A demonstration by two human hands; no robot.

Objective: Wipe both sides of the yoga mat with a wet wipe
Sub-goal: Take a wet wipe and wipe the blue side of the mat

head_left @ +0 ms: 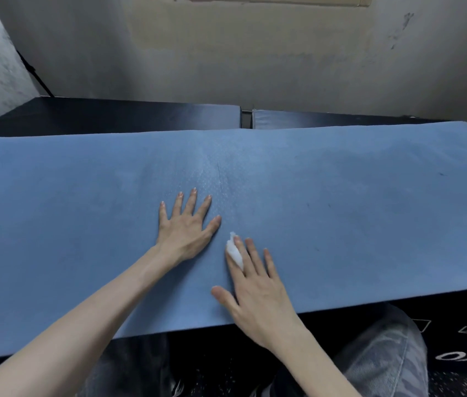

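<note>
The long flat blue foam yoga mat [341, 202] is lying across the black counter [112, 116], the left hand [186, 227] is pressing spread fingers flat on its middle, likely holding it down, while beside it the right hand [255, 290] is pressing a small crumpled white wet wipe [234, 251] under straight fingers, rubbing the mat clean.

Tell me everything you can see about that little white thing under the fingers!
The wet wipe is a small, white, crumpled wad that looks soft and damp. It lies on the blue yoga mat, pressed down under the straight fingers of the right hand, mostly beneath the index finger, with its tip poking out in front. Most of it is hidden. The left hand lies flat on the mat close by and does not touch it.
</note>
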